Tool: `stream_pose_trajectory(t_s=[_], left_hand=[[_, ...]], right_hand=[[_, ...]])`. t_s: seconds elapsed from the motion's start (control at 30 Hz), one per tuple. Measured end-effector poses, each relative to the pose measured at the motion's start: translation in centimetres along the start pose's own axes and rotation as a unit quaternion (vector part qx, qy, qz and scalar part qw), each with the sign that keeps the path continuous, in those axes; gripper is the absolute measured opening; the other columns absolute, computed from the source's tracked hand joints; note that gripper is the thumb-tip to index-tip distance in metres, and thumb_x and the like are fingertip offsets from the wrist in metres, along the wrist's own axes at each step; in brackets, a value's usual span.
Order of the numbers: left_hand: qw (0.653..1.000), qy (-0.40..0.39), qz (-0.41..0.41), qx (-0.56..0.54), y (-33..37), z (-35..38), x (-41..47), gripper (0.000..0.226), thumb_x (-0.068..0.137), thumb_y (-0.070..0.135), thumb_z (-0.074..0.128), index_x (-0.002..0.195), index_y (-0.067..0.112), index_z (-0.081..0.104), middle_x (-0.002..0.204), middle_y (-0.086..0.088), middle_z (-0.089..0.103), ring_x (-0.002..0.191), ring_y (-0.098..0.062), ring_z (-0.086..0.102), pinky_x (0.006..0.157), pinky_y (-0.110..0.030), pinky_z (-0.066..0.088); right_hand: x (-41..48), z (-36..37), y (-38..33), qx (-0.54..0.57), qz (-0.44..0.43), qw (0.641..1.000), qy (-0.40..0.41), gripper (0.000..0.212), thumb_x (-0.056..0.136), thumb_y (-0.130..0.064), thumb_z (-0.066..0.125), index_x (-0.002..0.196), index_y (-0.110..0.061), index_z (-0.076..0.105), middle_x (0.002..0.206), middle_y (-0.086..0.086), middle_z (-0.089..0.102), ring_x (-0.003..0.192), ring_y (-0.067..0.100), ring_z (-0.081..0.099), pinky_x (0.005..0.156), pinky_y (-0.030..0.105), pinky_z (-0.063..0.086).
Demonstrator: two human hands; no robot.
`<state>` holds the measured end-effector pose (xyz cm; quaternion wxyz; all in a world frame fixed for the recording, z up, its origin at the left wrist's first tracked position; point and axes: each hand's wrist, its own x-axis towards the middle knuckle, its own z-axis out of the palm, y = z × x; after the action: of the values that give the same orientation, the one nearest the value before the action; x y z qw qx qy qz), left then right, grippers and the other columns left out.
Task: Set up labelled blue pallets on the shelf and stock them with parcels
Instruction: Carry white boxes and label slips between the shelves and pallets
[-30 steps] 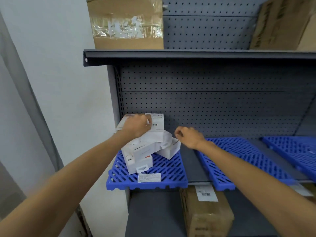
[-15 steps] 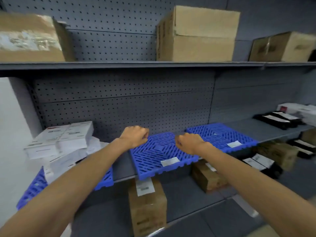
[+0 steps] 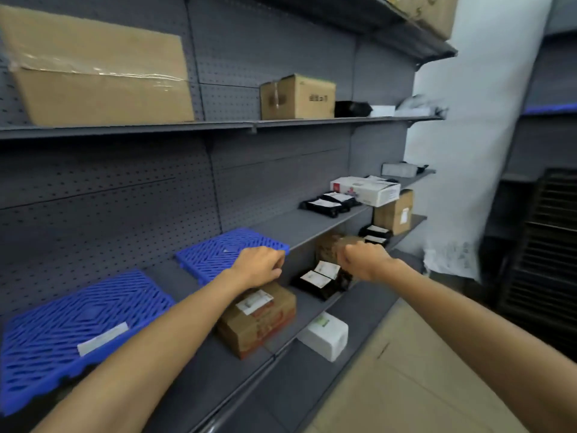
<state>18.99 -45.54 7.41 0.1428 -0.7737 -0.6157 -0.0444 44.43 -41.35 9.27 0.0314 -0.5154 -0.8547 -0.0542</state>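
Hands: our left hand and right hand curled, empty.
Black parcels: we judge them soft, light; grip the near edge.

Grey shelf carries near blue pallet, far blue pallet, black parcels, white box farther right.

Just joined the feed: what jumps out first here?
Two bright blue pallets sit on the grey shelf: the nearer pallet with a white label, the farther pallet beyond it. The left hand and right hand hover curled and empty before a labelled brown box and black parcels one shelf down.
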Motion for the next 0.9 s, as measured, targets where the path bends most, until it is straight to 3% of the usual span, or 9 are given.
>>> stream_pose_trajectory(t_s=[0.07,0.17,0.37,0.5,0.63,0.77,0.9], left_hand=[[0.999,-0.004,0.043,-0.003,3.3,1.2,3.5,0.013,0.089,0.031,0.054,0.099,0.022,0.058,0.106,-0.001,0.066,0.103,-0.024,0.061,0.069,-0.034,0.042],[0.995,-0.019,0.094,-0.005,8.3,3.2,8.8,0.012,0.089,0.032,0.053,0.095,0.023,0.058,0.104,-0.001,0.067,0.103,-0.026,0.061,0.066,-0.033,0.038],[0.982,-0.023,0.184,-0.035,17.0,5.9,21.0,0.019,0.090,0.034,0.052,0.105,0.023,0.057,0.111,-0.001,0.067,0.105,-0.027,0.061,0.070,-0.033,0.042],[0.972,-0.010,0.228,-0.055,20.7,7.5,30.0,0.017,0.092,0.035,0.053,0.103,0.023,0.057,0.105,0.001,0.066,0.098,-0.023,0.062,0.068,-0.033,0.041],[0.965,0.003,0.257,-0.048,22.6,8.9,39.1,0.015,0.093,0.035,0.053,0.098,0.021,0.058,0.102,0.001,0.067,0.094,-0.021,0.062,0.070,-0.033,0.045],[0.963,-0.003,0.260,-0.078,24.6,10.3,47.6,0.015,0.093,0.033,0.053,0.095,0.020,0.059,0.102,0.001,0.067,0.093,-0.021,0.062,0.072,-0.034,0.047],[0.955,-0.032,0.285,-0.075,27.7,13.1,52.8,0.015,0.091,0.034,0.053,0.094,0.021,0.060,0.099,0.002,0.067,0.090,-0.022,0.063,0.070,-0.033,0.046]], right_hand=[[-1.4,0.9,4.1,0.005,0.036,0.999,-0.003,0.024,0.101,-0.027,0.034,0.092,-0.014,0.052,0.108,0.016,0.064,0.083,0.031,0.057,0.072,0.036,0.042],[-3.1,3.1,9.6,-0.013,0.079,0.996,-0.028,0.023,0.100,-0.025,0.036,0.105,-0.015,0.056,0.107,0.016,0.062,0.092,0.034,0.061,0.070,0.036,0.040],[-3.3,6.3,20.9,-0.028,0.159,0.986,-0.038,0.026,0.097,-0.024,0.035,0.107,-0.015,0.057,0.110,0.015,0.063,0.091,0.035,0.061,0.071,0.036,0.042],[0.1,6.4,28.1,-0.040,0.209,0.977,-0.035,0.032,0.099,-0.023,0.031,0.119,-0.015,0.055,0.115,0.015,0.063,0.095,0.036,0.061,0.075,0.039,0.044],[4.9,5.2,33.8,-0.061,0.228,0.971,-0.039,0.027,0.099,-0.023,0.034,0.112,-0.012,0.055,0.109,0.015,0.063,0.089,0.035,0.058,0.072,0.039,0.043],[8.8,5.2,39.5,-0.049,0.250,0.967,-0.023,0.028,0.098,-0.033,0.038,0.110,-0.017,0.057,0.108,0.012,0.063,0.096,0.035,0.060,0.071,0.037,0.040],[11.2,7.7,45.1,-0.055,0.263,0.962,-0.048,0.027,0.098,-0.028,0.033,0.105,-0.018,0.057,0.107,0.011,0.063,0.093,0.034,0.061,0.070,0.037,0.041]])
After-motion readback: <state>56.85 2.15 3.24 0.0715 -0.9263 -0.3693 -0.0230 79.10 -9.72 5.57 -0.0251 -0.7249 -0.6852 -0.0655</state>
